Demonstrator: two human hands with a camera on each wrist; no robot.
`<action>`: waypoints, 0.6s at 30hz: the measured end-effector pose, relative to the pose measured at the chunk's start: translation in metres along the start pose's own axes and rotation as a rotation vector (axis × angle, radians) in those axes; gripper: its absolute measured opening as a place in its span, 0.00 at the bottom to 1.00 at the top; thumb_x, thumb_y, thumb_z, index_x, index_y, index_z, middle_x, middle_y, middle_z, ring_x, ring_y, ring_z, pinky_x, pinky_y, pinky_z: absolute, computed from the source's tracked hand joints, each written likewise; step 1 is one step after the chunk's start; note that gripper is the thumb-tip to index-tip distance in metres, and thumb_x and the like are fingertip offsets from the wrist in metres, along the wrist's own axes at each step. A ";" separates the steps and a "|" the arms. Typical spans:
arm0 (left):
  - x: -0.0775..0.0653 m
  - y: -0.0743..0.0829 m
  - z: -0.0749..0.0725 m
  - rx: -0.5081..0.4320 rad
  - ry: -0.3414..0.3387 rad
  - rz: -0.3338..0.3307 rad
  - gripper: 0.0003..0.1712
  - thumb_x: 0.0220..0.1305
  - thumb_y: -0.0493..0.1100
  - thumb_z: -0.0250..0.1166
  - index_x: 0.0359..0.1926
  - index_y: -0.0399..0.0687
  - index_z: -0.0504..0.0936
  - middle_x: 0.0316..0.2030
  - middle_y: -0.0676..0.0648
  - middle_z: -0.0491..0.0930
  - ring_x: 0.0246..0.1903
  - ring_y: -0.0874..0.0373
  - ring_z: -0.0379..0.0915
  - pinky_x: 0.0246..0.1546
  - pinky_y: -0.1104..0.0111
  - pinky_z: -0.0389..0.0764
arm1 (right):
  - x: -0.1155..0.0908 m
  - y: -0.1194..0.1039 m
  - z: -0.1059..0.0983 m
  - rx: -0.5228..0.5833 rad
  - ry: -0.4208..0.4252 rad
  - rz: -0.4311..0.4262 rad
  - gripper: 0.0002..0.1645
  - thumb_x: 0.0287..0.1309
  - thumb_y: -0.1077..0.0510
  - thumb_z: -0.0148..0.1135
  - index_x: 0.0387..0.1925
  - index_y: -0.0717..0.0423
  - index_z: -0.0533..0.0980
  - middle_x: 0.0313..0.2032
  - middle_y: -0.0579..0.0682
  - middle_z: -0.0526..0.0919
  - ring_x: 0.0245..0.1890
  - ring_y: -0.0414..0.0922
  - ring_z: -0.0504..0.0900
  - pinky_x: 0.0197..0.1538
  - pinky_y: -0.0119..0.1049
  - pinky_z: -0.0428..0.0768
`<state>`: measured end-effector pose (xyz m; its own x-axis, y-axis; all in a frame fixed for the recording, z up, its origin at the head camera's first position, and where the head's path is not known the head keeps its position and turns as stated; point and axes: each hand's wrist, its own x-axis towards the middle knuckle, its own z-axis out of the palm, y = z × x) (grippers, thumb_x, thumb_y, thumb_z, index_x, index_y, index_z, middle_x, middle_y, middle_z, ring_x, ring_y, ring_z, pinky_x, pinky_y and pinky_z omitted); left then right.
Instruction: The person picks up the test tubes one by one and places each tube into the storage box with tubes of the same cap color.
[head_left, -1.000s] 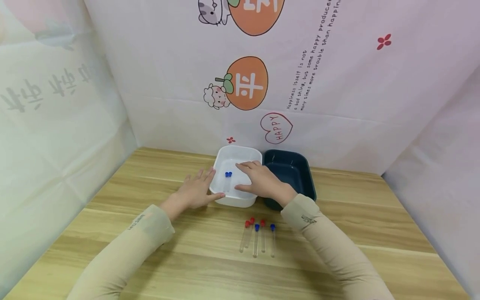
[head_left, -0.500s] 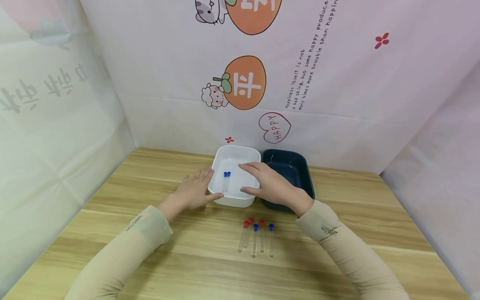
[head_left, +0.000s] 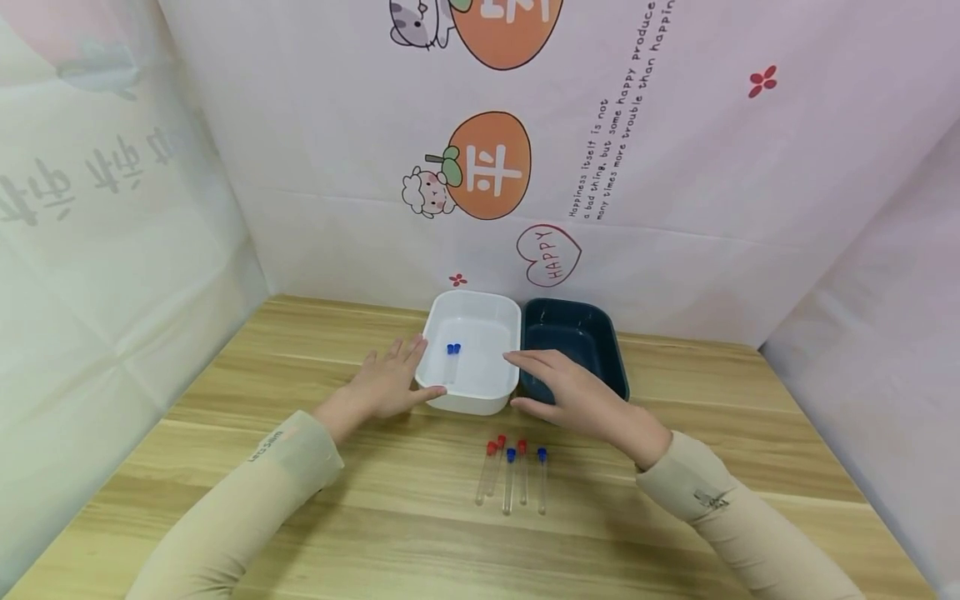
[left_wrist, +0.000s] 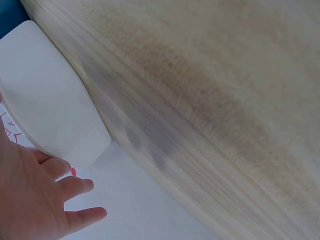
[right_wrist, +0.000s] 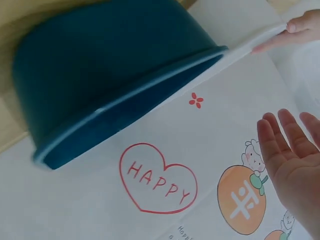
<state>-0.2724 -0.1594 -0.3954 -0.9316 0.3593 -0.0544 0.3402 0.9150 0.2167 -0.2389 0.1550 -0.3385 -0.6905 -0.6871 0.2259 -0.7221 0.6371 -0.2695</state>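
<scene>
My left hand [head_left: 386, 385] rests at the left side of a white plastic bin [head_left: 482, 323], fingers extended along its wall and thumb at the front rim. In the left wrist view the left hand's fingers [left_wrist: 75, 187] spread loosely beside the bin. Two blue-capped test tubes [head_left: 453, 360] lie inside it. My right hand [head_left: 576, 393] hovers over the front of a dark teal bin [head_left: 611, 342], fingers stretched out and nothing in them. The right wrist view shows that palm [right_wrist: 295, 170] bare.
On the wooden table [head_left: 375, 517], in front of the bins, lie three red-capped test tubes [head_left: 482, 483] and two blue-capped ones [head_left: 542, 483]. A printed white cloth [head_left: 675, 250] hangs behind the bins, and pale cloth covers both sides.
My right hand has moved from above the white bin rightward and toward me, over the dark teal bin. The left hand stays beside the white bin, and the tubes lie as before.
</scene>
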 end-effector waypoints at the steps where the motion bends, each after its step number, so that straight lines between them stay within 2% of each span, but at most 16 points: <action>1: 0.000 0.000 0.000 0.002 0.002 0.001 0.59 0.70 0.76 0.50 0.81 0.38 0.47 0.80 0.39 0.46 0.77 0.35 0.41 0.70 0.32 0.48 | -0.003 0.001 0.000 0.005 0.005 -0.001 0.39 0.66 0.49 0.70 0.73 0.56 0.69 0.67 0.59 0.75 0.67 0.57 0.73 0.66 0.54 0.73; 6: 0.000 -0.001 0.001 0.007 0.003 0.000 0.59 0.70 0.76 0.50 0.81 0.39 0.46 0.80 0.40 0.46 0.77 0.35 0.42 0.71 0.33 0.48 | -0.022 0.003 -0.001 0.047 0.019 0.018 0.37 0.67 0.49 0.69 0.73 0.55 0.70 0.67 0.57 0.75 0.67 0.55 0.72 0.66 0.55 0.73; 12: 0.001 -0.001 0.001 -0.007 0.002 -0.002 0.59 0.70 0.76 0.50 0.81 0.38 0.46 0.80 0.39 0.45 0.77 0.35 0.41 0.71 0.33 0.47 | -0.040 0.006 0.005 0.055 0.031 -0.022 0.34 0.66 0.53 0.70 0.70 0.59 0.73 0.64 0.53 0.79 0.63 0.52 0.76 0.62 0.52 0.77; 18: 0.002 -0.001 0.002 -0.020 -0.008 -0.012 0.59 0.70 0.76 0.51 0.82 0.40 0.45 0.81 0.41 0.44 0.78 0.36 0.40 0.72 0.34 0.46 | -0.056 0.008 0.018 0.066 -0.026 0.006 0.34 0.68 0.48 0.67 0.69 0.59 0.74 0.63 0.53 0.80 0.62 0.51 0.77 0.62 0.50 0.78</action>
<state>-0.2743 -0.1593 -0.3975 -0.9346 0.3499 -0.0646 0.3265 0.9154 0.2355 -0.2056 0.1920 -0.3702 -0.6926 -0.6931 0.1996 -0.7133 0.6172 -0.3320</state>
